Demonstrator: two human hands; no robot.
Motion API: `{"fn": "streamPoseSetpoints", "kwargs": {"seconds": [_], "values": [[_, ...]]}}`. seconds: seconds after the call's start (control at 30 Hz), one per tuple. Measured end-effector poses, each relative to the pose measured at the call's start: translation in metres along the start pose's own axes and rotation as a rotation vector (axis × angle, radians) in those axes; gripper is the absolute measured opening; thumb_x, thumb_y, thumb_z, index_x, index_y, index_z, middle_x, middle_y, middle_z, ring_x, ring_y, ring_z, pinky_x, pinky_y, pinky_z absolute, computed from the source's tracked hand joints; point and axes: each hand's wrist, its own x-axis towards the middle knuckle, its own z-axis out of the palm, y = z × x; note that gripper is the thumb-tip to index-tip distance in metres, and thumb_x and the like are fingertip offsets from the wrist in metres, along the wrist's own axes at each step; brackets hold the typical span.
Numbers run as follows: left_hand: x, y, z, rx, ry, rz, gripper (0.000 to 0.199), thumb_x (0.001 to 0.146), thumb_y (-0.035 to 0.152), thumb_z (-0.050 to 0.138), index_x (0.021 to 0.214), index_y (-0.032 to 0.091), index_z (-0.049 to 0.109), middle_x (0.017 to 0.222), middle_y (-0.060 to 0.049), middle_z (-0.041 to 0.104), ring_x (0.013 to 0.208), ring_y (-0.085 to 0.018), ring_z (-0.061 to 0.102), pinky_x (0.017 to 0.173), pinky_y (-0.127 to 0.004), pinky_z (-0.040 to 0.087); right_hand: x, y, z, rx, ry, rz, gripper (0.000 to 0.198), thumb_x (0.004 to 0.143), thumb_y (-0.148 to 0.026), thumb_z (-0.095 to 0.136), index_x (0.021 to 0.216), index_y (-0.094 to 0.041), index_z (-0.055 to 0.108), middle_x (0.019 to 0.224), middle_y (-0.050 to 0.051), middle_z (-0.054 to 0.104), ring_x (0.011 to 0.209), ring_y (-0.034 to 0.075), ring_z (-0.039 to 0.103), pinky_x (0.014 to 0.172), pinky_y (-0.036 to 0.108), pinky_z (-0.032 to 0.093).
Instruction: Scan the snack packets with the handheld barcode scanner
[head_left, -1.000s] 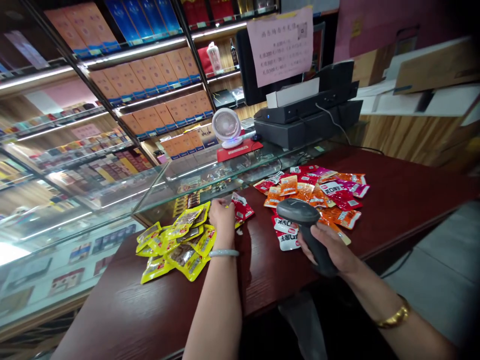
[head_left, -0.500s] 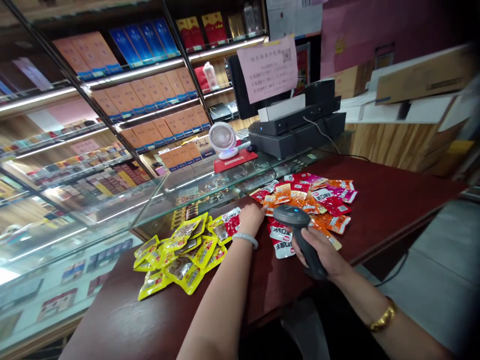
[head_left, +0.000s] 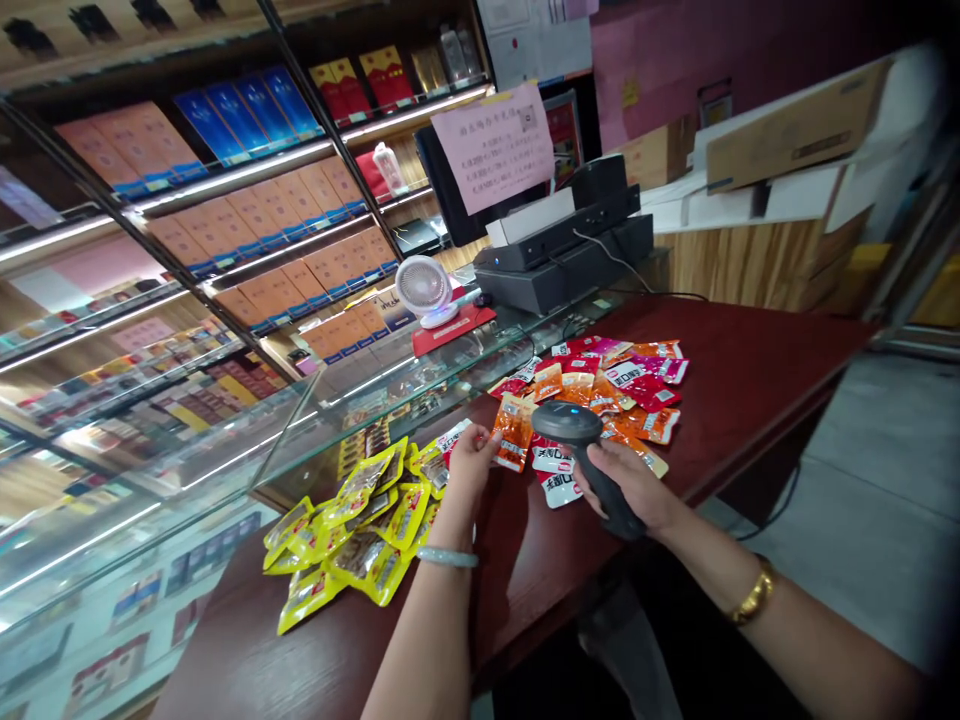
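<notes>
My left hand (head_left: 474, 462) pinches the edge of an orange snack packet (head_left: 514, 432), which stands between the two piles. Wrapped in my right hand (head_left: 634, 487) is the handle of a dark grey barcode scanner (head_left: 568, 424); its head points left toward that packet, with a small blue light on top. Behind the scanner lies a heap of red, orange and pink snack packets (head_left: 637, 376). To the left of my left hand, yellow snack packets (head_left: 369, 555) are piled up, with a red and white packet partly hidden between that pile and my hand.
The dark red counter (head_left: 757, 370) carries the packets. Beyond it a glass display case (head_left: 300, 420) holds a small white fan (head_left: 424, 290) and a black cash register (head_left: 562, 262). Boxes (head_left: 795, 130) are stacked at the right; shelves of boxed goods rise behind.
My left hand has drawn back from the coloured heap, bringing an orange packet toward it. The scanner stays in my right hand, and the view has shifted slightly.
</notes>
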Motion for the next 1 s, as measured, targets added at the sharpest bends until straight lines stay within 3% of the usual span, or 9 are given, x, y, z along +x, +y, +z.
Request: {"fn": "streamPoseSetpoints", "kwargs": {"seconds": [0.17, 0.27, 0.4, 0.47, 0.5, 0.6, 0.7, 0.83, 1.0], "values": [[-0.002, 0.001, -0.001, 0.036, -0.058, 0.028, 0.035, 0.068, 0.047, 0.069, 0.069, 0.020, 0.047, 0.055, 0.008, 0.041, 0.049, -0.007, 0.037, 0.051, -0.020, 0.029, -0.001, 0.000, 0.000, -0.021, 0.016, -0.020, 0.046, 0.078, -0.060, 0.068, 0.092, -0.017, 0.059, 0.059, -0.002, 0.056, 0.039, 0.009, 0.045, 0.034, 0.020, 0.037], [-0.001, 0.007, -0.016, 0.145, -0.024, -0.024, 0.030, 0.071, 0.044, 0.067, 0.072, 0.021, 0.048, 0.057, 0.005, 0.048, 0.053, -0.011, 0.045, 0.055, -0.022, 0.034, -0.003, -0.001, 0.002, -0.032, 0.029, -0.032, 0.046, 0.078, -0.061, 0.069, 0.086, -0.017, 0.057, 0.059, -0.001, 0.057, 0.040, 0.009, 0.046, 0.034, 0.020, 0.038], [-0.003, 0.021, -0.042, 0.551, 0.305, -0.101, 0.021, 0.072, 0.035, 0.068, 0.085, 0.022, 0.056, 0.080, -0.004, 0.064, 0.075, -0.021, 0.058, 0.069, -0.030, 0.041, -0.004, -0.004, 0.005, -0.040, 0.048, -0.033, 0.049, 0.074, -0.061, 0.072, 0.091, -0.018, 0.057, 0.057, -0.002, 0.057, 0.039, 0.009, 0.045, 0.033, 0.020, 0.036], [-0.008, 0.029, -0.043, 0.766, 0.490, -0.023, 0.025, 0.074, 0.032, 0.067, 0.095, 0.021, 0.059, 0.099, -0.010, 0.066, 0.095, -0.028, 0.059, 0.080, -0.036, 0.041, -0.004, -0.004, 0.005, -0.045, 0.052, -0.034, 0.047, 0.075, -0.061, 0.071, 0.090, -0.018, 0.057, 0.057, -0.002, 0.056, 0.039, 0.010, 0.045, 0.033, 0.021, 0.036], [-0.011, 0.033, -0.039, 0.834, 0.514, 0.036, 0.025, 0.077, 0.034, 0.065, 0.098, 0.021, 0.060, 0.103, -0.012, 0.066, 0.101, -0.030, 0.057, 0.084, -0.038, 0.040, -0.004, -0.003, 0.004, -0.045, 0.055, -0.034, 0.047, 0.075, -0.061, 0.071, 0.089, -0.018, 0.057, 0.057, -0.002, 0.056, 0.039, 0.010, 0.045, 0.033, 0.021, 0.037], [-0.024, 0.040, -0.008, 0.879, 0.261, 0.184, 0.028, 0.084, 0.049, 0.059, 0.087, 0.021, 0.063, 0.091, -0.011, 0.067, 0.097, -0.028, 0.058, 0.086, -0.037, 0.038, -0.003, -0.001, 0.002, -0.036, 0.052, -0.029, 0.046, 0.077, -0.060, 0.069, 0.092, -0.018, 0.057, 0.057, -0.002, 0.056, 0.039, 0.010, 0.045, 0.033, 0.020, 0.036], [-0.038, 0.038, 0.030, 0.880, -0.014, 0.267, 0.041, 0.079, 0.061, 0.061, 0.073, 0.021, 0.063, 0.082, -0.011, 0.065, 0.091, -0.028, 0.059, 0.084, -0.037, 0.038, -0.002, -0.001, 0.001, -0.026, 0.040, -0.032, 0.047, 0.077, -0.060, 0.069, 0.096, -0.018, 0.058, 0.058, -0.002, 0.057, 0.038, 0.009, 0.044, 0.033, 0.020, 0.035], [-0.045, 0.030, 0.056, 0.957, -0.101, 0.253, 0.046, 0.075, 0.064, 0.063, 0.080, 0.018, 0.063, 0.087, -0.015, 0.065, 0.091, -0.031, 0.060, 0.081, -0.038, 0.039, -0.001, -0.002, 0.001, -0.003, 0.021, -0.029, 0.047, 0.077, -0.059, 0.070, 0.098, -0.017, 0.060, 0.058, -0.003, 0.056, 0.039, 0.009, 0.045, 0.034, 0.019, 0.036], [-0.030, 0.025, 0.040, 0.685, -0.127, 0.123, 0.024, 0.084, 0.045, 0.060, 0.084, 0.021, 0.060, 0.079, -0.006, 0.065, 0.075, -0.022, 0.060, 0.068, -0.029, 0.038, 0.000, 0.001, 0.001, 0.019, 0.020, -0.050, 0.044, 0.080, -0.056, 0.069, 0.097, -0.017, 0.059, 0.060, -0.002, 0.058, 0.040, 0.009, 0.048, 0.035, 0.018, 0.038]]}}
